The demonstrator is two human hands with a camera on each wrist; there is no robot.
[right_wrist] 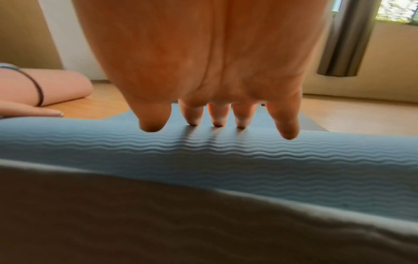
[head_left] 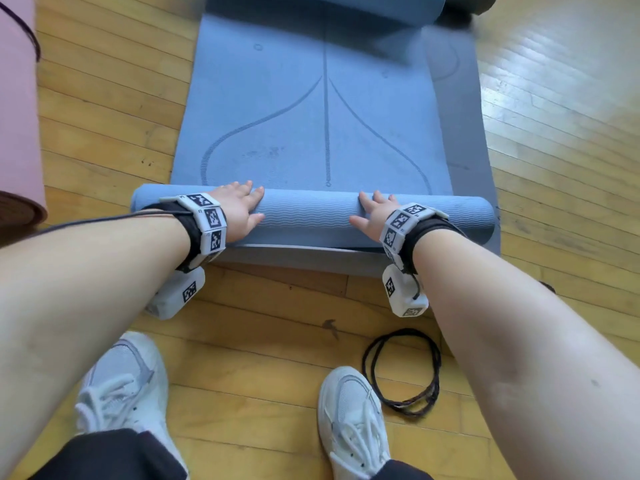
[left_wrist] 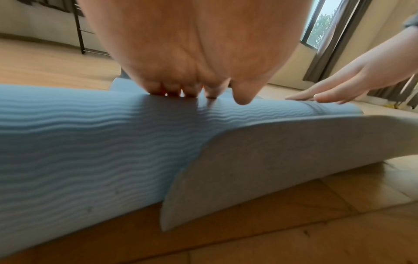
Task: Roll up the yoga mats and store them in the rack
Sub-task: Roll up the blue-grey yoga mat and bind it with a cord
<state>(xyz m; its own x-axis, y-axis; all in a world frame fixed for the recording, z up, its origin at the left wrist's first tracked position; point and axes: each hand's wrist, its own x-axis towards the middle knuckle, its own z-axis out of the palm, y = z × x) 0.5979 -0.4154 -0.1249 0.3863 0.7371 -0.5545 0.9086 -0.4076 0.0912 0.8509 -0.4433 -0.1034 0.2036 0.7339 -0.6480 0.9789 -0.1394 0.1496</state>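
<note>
A blue yoga mat [head_left: 294, 133] lies flat on the wooden floor, its near end wound into a roll [head_left: 311, 216] with a wavy ribbed outside. My left hand [head_left: 242, 207] presses flat on the roll's left half, fingers straight. My right hand [head_left: 375, 213] lies the same way on the right half. The left wrist view shows my left hand [left_wrist: 192, 71] with its fingertips on the roll [left_wrist: 90, 142]. In the right wrist view my right hand [right_wrist: 214, 89] spreads its fingers over the roll [right_wrist: 248, 160]. A grey mat [head_left: 464, 140] lies under the blue one.
A pink rolled mat [head_left: 17, 116] with a dark band lies on the left. A black cord loop [head_left: 401, 372] sits on the floor by my right shoe [head_left: 353, 420]. At the far end is another blue roll [head_left: 311, 8]. A black metal frame [left_wrist: 78, 26] stands by the wall.
</note>
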